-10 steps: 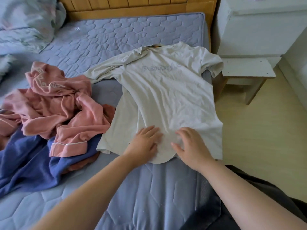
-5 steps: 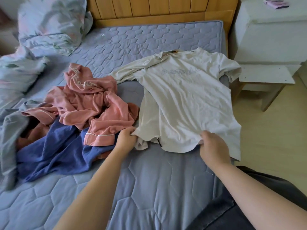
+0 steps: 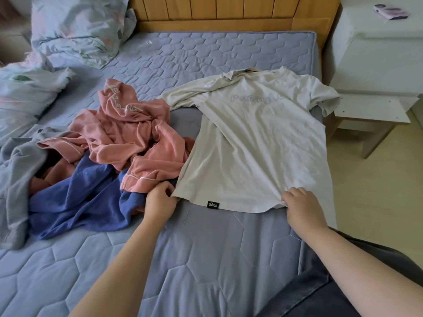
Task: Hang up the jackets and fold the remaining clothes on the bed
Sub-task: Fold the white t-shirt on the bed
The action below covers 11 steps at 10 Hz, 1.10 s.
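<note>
Barely begun — pinching hem of flat pale cotton T-shirt [image 3: 256, 152] with left hand [image 3: 160, 201] and right hand [image 3: 302, 205], crumpled pink-and-blue clothes heap [image 3: 128, 138] yet to fold.

On the bed [image 3: 206, 259] we see the T-shirt [image 3: 258, 143] at the right, the heap of clothes [image 3: 119, 143] left of it, the pillow [image 3: 77, 26] behind the heap.

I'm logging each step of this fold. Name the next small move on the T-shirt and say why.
Probably tug the hem taut toward the body to smooth it: the left hand and right hand each pinch a bottom corner of the T-shirt, which lies face-up but wrinkled.
</note>
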### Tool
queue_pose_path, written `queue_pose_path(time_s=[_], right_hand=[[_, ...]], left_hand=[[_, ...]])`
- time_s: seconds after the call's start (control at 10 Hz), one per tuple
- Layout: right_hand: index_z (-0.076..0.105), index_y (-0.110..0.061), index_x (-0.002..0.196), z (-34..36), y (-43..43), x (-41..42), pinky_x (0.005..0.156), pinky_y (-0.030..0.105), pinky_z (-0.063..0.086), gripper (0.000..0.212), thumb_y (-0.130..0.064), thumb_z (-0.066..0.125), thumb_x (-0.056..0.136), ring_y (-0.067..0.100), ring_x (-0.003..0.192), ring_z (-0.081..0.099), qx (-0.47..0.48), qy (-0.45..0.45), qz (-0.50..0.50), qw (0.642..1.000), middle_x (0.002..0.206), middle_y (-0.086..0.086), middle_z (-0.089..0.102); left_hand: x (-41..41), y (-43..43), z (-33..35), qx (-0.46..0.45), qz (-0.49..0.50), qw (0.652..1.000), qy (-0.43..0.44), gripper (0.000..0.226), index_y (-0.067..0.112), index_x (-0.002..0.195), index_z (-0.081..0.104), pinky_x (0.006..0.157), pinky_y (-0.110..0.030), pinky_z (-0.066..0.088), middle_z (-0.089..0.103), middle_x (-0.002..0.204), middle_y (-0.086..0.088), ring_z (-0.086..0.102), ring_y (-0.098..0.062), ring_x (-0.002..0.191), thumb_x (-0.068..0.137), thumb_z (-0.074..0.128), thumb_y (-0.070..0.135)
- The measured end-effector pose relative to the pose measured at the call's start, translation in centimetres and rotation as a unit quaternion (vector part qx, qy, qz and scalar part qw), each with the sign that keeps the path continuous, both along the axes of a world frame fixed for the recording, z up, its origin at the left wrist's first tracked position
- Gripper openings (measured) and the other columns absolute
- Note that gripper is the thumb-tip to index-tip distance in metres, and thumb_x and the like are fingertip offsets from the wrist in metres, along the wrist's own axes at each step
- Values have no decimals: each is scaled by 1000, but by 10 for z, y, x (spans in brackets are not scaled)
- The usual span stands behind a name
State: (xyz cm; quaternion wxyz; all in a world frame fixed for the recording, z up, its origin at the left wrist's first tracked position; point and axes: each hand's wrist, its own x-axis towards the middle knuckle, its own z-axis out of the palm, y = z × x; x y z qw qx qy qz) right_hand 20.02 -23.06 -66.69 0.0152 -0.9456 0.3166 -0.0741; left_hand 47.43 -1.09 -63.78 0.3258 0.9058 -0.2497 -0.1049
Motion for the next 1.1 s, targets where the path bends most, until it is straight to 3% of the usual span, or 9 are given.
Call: queue_pose_path(time_s=[0.2, 0.3, 0.4, 0.5, 0.6, 0.7, 0.8, 0.9, 1.1], right_hand=[[42, -10, 55, 12, 3, 2, 49, 31, 23, 30, 17, 41, 41, 19, 54, 31, -27, -109, 61, 992, 54, 6, 38], [42, -12, 55, 6, 10, 5, 53, 30, 25, 21, 2, 26, 55, 20, 54, 32, -59, -105, 125, 985, 56, 4, 39], [43, -16, 56, 4, 18, 8, 54, 29, 27, 21, 4, 44, 51, 22, 52, 40, -57, -55, 129, 989, 56, 1, 41], [43, -19, 57, -6, 15, 1, 48, 29, 35, 40, 5, 67, 35, 21, 54, 46, -33, 16, 120, 992, 58, -2, 45], [50, -18, 66, -4, 16, -4, 56, 32, 44, 25, -18, 74, 61, 21, 65, 49, 5, 12, 103, 995, 68, -4, 49], [48, -13, 61, 2, 22, 3, 49, 34, 41, 33, -7, 81, 60, 25, 56, 48, -16, -30, 114, 993, 59, 1, 48], [46, -9, 61, 11, 22, 8, 48, 32, 31, 38, 15, 73, 50, 27, 50, 42, -44, -80, 83, 992, 55, 7, 45], [48, -6, 63, 18, 18, 6, 51, 33, 35, 33, 19, 68, 56, 28, 50, 41, -32, -145, 21, 989, 55, 9, 46], [50, -7, 64, 12, 20, 1, 54, 31, 31, 20, 11, 44, 57, 27, 50, 40, -73, -136, 62, 986, 54, 6, 45]], left_hand=[[51, 35, 20, 76, -81, 968, -223, 15, 4, 76, 63, 62, -40, 47, 65, 72, -21, 59, -40, 65, 70, 49, 7], [79, 42, 27, 149, -28, 958, -243, 20, 4, 100, 67, 80, -45, 49, 67, 101, -25, 60, -46, 91, 83, 57, 6], [89, 35, 30, 222, -8, 936, -273, 22, 6, 102, 69, 83, -45, 50, 69, 100, -20, 61, -43, 94, 81, 61, 9], [69, 25, 24, 347, -179, 901, -191, 32, 18, 111, 67, 90, -35, 47, 66, 113, -4, 58, -31, 108, 82, 56, 12], [57, 27, 23, 315, -240, 912, -108, 21, 17, 103, 66, 90, -31, 42, 65, 108, -1, 56, -25, 104, 85, 54, 18], [47, 26, 40, 178, -179, 963, -93, 24, 11, 83, 68, 74, -34, 46, 68, 86, -6, 56, -23, 78, 77, 53, 29], [27, 15, 70, -239, -58, 916, 317, 23, 9, 85, 70, 62, -30, 54, 66, 93, -8, 64, -16, 72, 65, 60, 12], [24, 11, 79, -454, 17, 677, 579, 30, 3, 98, 74, 57, -27, 58, 68, 113, -13, 70, -22, 89, 70, 63, 4], [25, 35, 35, -167, 248, 903, 309, 17, 0, 82, 62, 43, -29, 54, 64, 81, -18, 65, -33, 71, 89, 46, -1]])
